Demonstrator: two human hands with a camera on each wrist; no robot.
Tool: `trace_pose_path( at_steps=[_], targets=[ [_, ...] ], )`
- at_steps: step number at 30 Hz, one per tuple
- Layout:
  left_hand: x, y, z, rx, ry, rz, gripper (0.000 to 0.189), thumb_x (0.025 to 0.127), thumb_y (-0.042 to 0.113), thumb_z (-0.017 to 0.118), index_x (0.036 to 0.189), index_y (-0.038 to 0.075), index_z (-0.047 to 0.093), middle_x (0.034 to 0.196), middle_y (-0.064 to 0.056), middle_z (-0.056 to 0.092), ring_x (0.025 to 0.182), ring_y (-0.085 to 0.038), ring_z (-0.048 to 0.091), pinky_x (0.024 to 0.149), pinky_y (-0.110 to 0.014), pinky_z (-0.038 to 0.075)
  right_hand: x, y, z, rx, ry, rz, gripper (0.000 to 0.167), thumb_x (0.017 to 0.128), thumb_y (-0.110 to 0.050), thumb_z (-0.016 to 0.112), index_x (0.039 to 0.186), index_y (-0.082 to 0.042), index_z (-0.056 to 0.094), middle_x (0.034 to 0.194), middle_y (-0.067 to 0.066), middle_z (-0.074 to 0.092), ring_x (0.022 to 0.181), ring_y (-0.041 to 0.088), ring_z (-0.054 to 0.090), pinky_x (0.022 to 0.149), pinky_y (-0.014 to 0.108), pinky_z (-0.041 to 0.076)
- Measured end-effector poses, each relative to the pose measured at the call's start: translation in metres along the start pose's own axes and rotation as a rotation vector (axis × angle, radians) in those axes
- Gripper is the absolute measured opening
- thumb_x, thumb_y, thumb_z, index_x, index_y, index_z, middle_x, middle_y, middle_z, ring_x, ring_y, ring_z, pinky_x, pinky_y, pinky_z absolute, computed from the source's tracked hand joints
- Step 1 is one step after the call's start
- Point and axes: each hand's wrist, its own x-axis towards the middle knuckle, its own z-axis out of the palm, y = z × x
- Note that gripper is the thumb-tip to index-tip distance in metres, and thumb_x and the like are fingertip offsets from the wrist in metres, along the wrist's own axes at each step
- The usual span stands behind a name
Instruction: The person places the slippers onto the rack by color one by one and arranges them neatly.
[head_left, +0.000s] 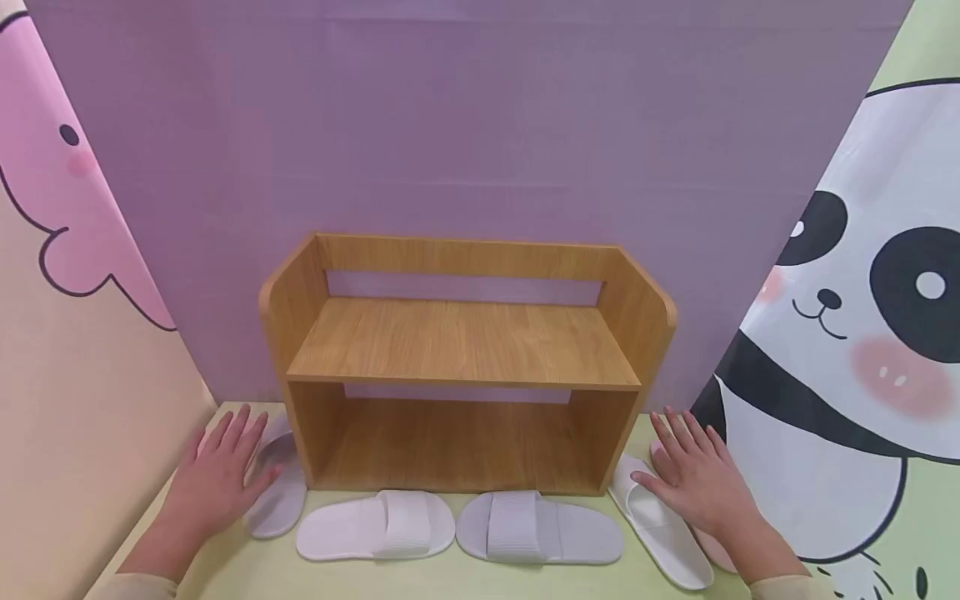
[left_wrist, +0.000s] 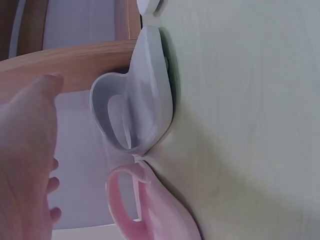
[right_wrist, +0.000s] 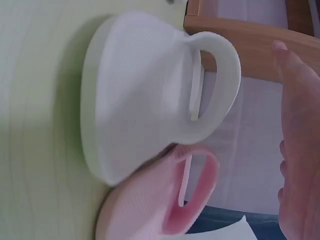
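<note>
My left hand (head_left: 215,481) is spread flat, palm down, over the left side of the table, holding nothing. Beside its thumb lies a grey slipper (head_left: 276,504); a pink slipper (left_wrist: 167,212) next to it shows in the left wrist view but is hidden by the hand from the head. On the other side, my right hand (head_left: 705,487) is likewise spread and holds nothing. It overlaps a white slipper (head_left: 678,554) and a pink slipper (head_left: 717,552). Between the hands, another white slipper (head_left: 337,532) and another grey slipper (head_left: 588,533) lie sideways, strap ends facing each other.
A two-tier wooden shelf (head_left: 465,342) stands behind the front slippers, both levels bare. Behind it hangs a purple backdrop (head_left: 465,125). Printed panels flank the table (head_left: 442,583): a pink cartoon figure (head_left: 75,192) left, a panda (head_left: 847,275) right.
</note>
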Motion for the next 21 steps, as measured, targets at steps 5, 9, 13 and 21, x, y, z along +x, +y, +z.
trace_pose_path(
  at_steps=[5,9,13,21],
  targets=[
    [0.005,0.001,0.000,-0.048,0.087,0.002,0.080,0.095,0.047,0.078,0.156,0.002,0.055,0.154,-0.030,0.055,0.143,-0.053,0.048,0.111,-0.073,0.040,0.006,-0.002,0.005,0.151,0.092,-0.001,0.100,0.101,-0.064,0.068,0.173,-0.004,0.033,0.175,0.029,0.033,0.163,0.050,0.026,0.132,0.072,0.016],
    [0.004,0.003,-0.001,-0.117,0.124,-0.010,0.079,0.091,0.042,0.083,0.152,-0.001,0.058,0.146,-0.029,0.060,0.134,-0.053,0.055,0.103,-0.074,0.046,0.010,-0.006,0.008,0.308,0.146,0.015,0.100,0.097,-0.056,0.079,0.171,-0.004,0.037,0.170,0.029,0.041,0.155,0.054,0.037,0.123,0.077,0.032],
    [0.003,0.005,-0.001,-0.211,0.128,-0.054,0.076,0.090,0.039,0.086,0.150,0.000,0.059,0.143,-0.025,0.062,0.127,-0.053,0.061,0.089,-0.076,0.054,0.010,-0.014,0.006,0.463,0.164,0.053,0.092,0.096,-0.046,0.085,0.166,-0.004,0.043,0.164,0.028,0.048,0.149,0.055,0.043,0.114,0.081,0.038],
    [0.001,0.014,0.001,-0.500,0.151,-0.084,0.066,0.094,0.020,0.087,0.148,-0.005,0.058,0.142,-0.025,0.063,0.129,-0.048,0.061,0.093,-0.057,0.053,0.007,-0.031,0.002,0.678,0.198,0.159,0.074,0.100,-0.033,0.084,0.158,-0.004,0.050,0.157,0.023,0.057,0.139,0.047,0.057,0.111,0.068,0.049]
  ],
)
